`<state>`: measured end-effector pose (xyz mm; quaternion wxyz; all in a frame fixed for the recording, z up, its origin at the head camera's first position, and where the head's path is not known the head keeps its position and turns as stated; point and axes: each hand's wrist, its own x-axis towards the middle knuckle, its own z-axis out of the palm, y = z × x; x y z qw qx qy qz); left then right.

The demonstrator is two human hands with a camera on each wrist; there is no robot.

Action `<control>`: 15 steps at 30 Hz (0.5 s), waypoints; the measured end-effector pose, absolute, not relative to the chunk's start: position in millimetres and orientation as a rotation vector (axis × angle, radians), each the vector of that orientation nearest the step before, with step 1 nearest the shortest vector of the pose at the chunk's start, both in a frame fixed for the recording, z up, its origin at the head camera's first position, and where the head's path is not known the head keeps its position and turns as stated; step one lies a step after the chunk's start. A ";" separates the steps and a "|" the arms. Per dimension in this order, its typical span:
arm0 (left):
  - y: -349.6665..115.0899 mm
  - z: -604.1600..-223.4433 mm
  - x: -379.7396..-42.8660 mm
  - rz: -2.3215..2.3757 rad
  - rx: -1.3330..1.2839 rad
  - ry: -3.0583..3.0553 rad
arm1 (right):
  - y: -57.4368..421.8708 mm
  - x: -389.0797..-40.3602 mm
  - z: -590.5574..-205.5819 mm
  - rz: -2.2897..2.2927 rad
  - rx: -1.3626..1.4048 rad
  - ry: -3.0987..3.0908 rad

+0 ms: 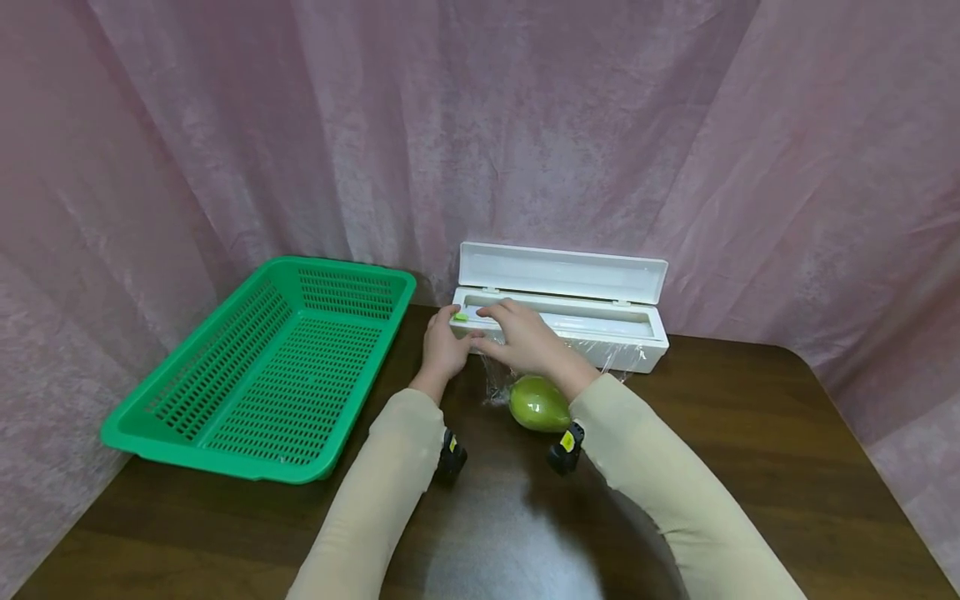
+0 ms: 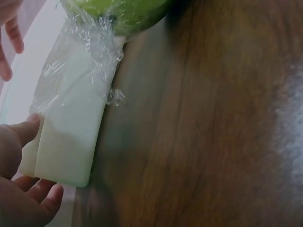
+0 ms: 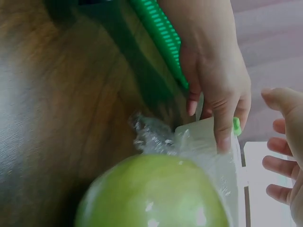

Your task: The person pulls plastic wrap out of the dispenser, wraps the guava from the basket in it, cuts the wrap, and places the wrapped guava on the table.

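Observation:
A white cling film box (image 1: 654, 353) stands at the back of the table with its lid (image 1: 558, 271) raised. My left hand (image 1: 444, 348) grips the box's left end, thumb on the front face and fingers round the end, as the left wrist view shows. A light green slider (image 1: 461, 317) sits by those fingers. My right hand (image 1: 528, 337) hovers over the box's left half, fingers spread and holding nothing. Clear film (image 2: 97, 56) hangs down the front, bunched at its left edge. In front lies a smooth green fruit (image 1: 538, 405), glossy under film, partly hidden by the right wrist.
A green plastic basket (image 1: 408, 287) with slotted sides stands on the left of the dark wooden table (image 1: 750, 433). Pink curtains (image 1: 570, 125) hang close behind the box and along both sides. Black wrist cameras (image 1: 452, 454) are strapped over the cream sleeves.

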<state>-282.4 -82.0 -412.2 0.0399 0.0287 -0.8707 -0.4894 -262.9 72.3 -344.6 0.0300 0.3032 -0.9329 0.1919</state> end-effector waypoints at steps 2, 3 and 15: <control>-83.9 -412.2 -283.9 -1.507 0.086 -2.665 | 68.1 -266.8 -342.1 0.593 0.933 -2.902; -84.9 -412.5 -285.0 -1.502 0.082 -2.662 | 66.0 -268.8 -341.2 0.593 0.931 -2.911; -90.3 -417.6 -289.5 -1.459 0.101 -2.676 | 44.3 -290.9 -351.6 0.680 0.821 -3.033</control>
